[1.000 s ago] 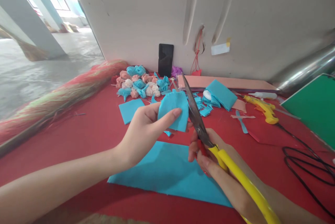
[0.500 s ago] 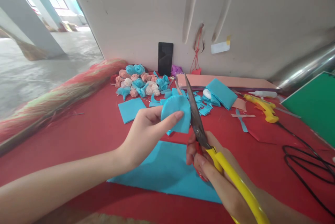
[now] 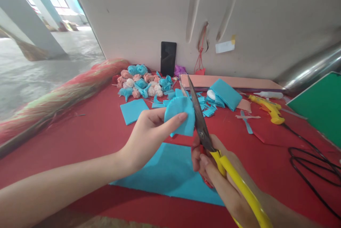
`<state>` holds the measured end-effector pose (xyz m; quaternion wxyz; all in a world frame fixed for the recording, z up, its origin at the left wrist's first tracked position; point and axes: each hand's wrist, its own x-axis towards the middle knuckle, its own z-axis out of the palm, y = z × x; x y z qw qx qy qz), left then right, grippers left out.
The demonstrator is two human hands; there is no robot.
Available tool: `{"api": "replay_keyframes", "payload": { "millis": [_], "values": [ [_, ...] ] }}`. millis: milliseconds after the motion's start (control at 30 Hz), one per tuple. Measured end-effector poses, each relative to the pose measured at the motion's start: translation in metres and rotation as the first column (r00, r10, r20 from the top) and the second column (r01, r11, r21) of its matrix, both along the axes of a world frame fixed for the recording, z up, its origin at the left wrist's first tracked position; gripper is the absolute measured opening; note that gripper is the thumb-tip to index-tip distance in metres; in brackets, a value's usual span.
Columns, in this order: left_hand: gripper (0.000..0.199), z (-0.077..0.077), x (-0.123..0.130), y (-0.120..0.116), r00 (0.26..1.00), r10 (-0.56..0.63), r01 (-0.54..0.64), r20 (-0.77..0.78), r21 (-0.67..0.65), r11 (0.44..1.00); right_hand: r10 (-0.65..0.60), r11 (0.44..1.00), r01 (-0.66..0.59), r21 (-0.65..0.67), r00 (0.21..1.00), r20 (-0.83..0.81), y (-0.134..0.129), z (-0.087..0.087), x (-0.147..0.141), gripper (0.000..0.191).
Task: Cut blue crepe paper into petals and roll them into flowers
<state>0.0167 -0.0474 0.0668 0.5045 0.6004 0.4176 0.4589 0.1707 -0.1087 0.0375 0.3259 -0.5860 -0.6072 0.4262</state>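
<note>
My left hand (image 3: 149,133) pinches a folded blue paper piece (image 3: 181,109) with a rounded top edge, thumb in front. My right hand (image 3: 215,171) grips large scissors (image 3: 201,128) with yellow and red handles. Their blades point up and away, slightly parted, against the right edge of the piece. Beneath both hands a large blue sheet (image 3: 165,174) lies on the red table (image 3: 101,142). Behind the held piece are blue scraps (image 3: 209,110).
Paper roses (image 3: 141,84) and a blue square (image 3: 133,110) lie behind on the left. A black phone (image 3: 168,59) leans on the wall. At right are a folded blue stack (image 3: 226,94), a yellow glue gun (image 3: 268,109) with black cable, and a green board (image 3: 319,107).
The fingers of my right hand have shifted slightly on the scissors' handles. My left hand and the blue piece have hardly moved.
</note>
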Motion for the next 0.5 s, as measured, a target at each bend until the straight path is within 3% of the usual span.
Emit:
{"api": "replay_keyframes", "payload": {
  "millis": [267,500],
  "values": [
    [0.033,0.0024,-0.0005,0.0004,0.997,-0.052,0.053,0.061,-0.028,0.998,-0.002,0.999,0.004,-0.035,0.999,0.053,-0.0021,0.0015,0.001,0.019],
    [0.021,0.0006,-0.0021,0.0023,0.991,-0.073,0.081,0.108,-0.072,0.994,-0.014,0.999,0.015,-0.04,1.0,0.023,-0.002,0.0015,0.0006,0.021]
  ]
}}
